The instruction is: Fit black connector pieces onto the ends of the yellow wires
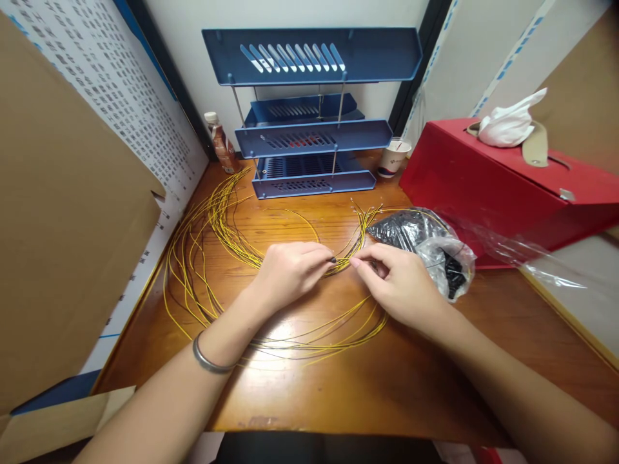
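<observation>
Long yellow and dark wires (pixel 227 216) lie in wide loops on the wooden table, curving around and beneath my hands. My left hand (pixel 290 269) is closed, its fingertips pinching a small black connector (pixel 333 260). Just to its right, my right hand (pixel 399 277) pinches a thin yellow wire between thumb and index finger, close to the connector. Whether the wire sits inside the connector is too small to tell. Behind the fingertips, a bunch of wire ends (pixel 366 216) with tiny metal tips fans upward.
A clear plastic bag (pixel 411 225) with black pieces lies beside my right hand. A blue tiered rack (pixel 314 138) stands at the back, between a drink bottle (pixel 223 145) and a paper cup (pixel 394 158). On the right is a red box (pixel 483 187) with tissue on top.
</observation>
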Tool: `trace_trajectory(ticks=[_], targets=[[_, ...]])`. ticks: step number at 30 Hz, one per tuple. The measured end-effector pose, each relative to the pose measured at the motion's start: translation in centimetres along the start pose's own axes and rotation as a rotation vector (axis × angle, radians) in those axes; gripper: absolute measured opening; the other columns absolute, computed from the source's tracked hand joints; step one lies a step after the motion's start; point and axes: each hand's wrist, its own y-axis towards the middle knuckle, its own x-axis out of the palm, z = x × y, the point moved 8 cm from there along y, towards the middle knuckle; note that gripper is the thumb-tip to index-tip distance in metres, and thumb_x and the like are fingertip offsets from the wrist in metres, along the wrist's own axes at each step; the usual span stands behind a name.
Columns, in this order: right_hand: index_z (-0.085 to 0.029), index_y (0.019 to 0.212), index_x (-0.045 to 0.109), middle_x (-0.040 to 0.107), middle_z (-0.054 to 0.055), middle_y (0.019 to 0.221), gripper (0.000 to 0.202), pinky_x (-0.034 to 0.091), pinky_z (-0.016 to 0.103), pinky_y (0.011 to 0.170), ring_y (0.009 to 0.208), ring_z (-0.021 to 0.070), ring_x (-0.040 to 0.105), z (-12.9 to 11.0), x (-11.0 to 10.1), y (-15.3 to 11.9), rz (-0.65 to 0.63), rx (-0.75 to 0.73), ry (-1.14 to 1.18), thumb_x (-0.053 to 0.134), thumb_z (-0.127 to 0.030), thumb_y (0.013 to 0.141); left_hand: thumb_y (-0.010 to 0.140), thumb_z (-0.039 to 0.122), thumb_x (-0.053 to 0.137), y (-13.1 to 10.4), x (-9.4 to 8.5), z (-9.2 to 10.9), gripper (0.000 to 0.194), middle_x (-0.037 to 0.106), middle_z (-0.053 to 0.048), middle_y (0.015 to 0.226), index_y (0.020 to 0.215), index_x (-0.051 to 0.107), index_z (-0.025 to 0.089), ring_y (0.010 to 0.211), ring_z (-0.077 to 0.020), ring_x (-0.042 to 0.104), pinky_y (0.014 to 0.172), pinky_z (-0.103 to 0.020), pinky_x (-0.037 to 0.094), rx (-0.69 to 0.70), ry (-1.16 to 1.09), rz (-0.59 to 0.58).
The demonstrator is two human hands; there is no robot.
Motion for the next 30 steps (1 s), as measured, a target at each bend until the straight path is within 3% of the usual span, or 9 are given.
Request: trace_trajectory(ticks=[13, 17, 25, 30], targets=[[-0.019, 0.086, 0.069, 0.072, 0.004, 0.085, 0.013, 0.044, 0.031, 0.070, 0.075, 0.0176, 0.062, -0.6, 0.7, -0.2, -0.043, -0.045, 0.125, 0.056, -0.019, 0.091, 0.096, 0.023, 0.057, 0.2, -0.6, 1.0, 0.018, 0.079, -0.005, 0.094, 0.090, 0.072, 0.016, 0.078, -0.0151, 0.075, 0.065, -0.022, 0.056, 0.084, -0.025, 0.054], [-0.019, 0.085, 0.069, 0.070, 0.003, 0.080, 0.015, 0.042, 0.030, 0.066, 0.070, 0.0163, 0.060, -0.9, 1.4, -0.4, -0.092, -0.055, 0.147, 0.056, -0.020, 0.092, 0.096, 0.021, 0.057, 0.3, -0.4, 1.5, 0.017, 0.079, -0.003, 0.093, 0.089, 0.072, 0.016, 0.075, -0.0148, 0.075, 0.062, -0.022, 0.055, 0.126, -0.033, 0.009], [-0.018, 0.085, 0.070, 0.068, 0.002, 0.075, 0.011, 0.040, 0.028, 0.061, 0.058, 0.0127, 0.052, -0.7, -0.3, -0.2, 0.030, -0.093, 0.078, 0.060, -0.020, 0.089, 0.098, 0.027, 0.056, 0.2, -0.4, 0.9, 0.021, 0.079, -0.003, 0.088, 0.089, 0.073, 0.017, 0.073, -0.0148, 0.074, 0.060, -0.022, 0.052, 0.070, 0.008, 0.018], [-0.018, 0.085, 0.070, 0.067, 0.001, 0.074, 0.012, 0.039, 0.027, 0.059, 0.059, 0.0125, 0.054, -0.8, 0.0, -0.3, 0.001, -0.093, 0.090, 0.059, -0.019, 0.089, 0.096, 0.022, 0.057, 0.2, -0.3, 1.1, 0.018, 0.079, -0.003, 0.089, 0.088, 0.072, 0.016, 0.072, -0.0142, 0.074, 0.061, -0.021, 0.052, 0.096, -0.004, 0.020]])
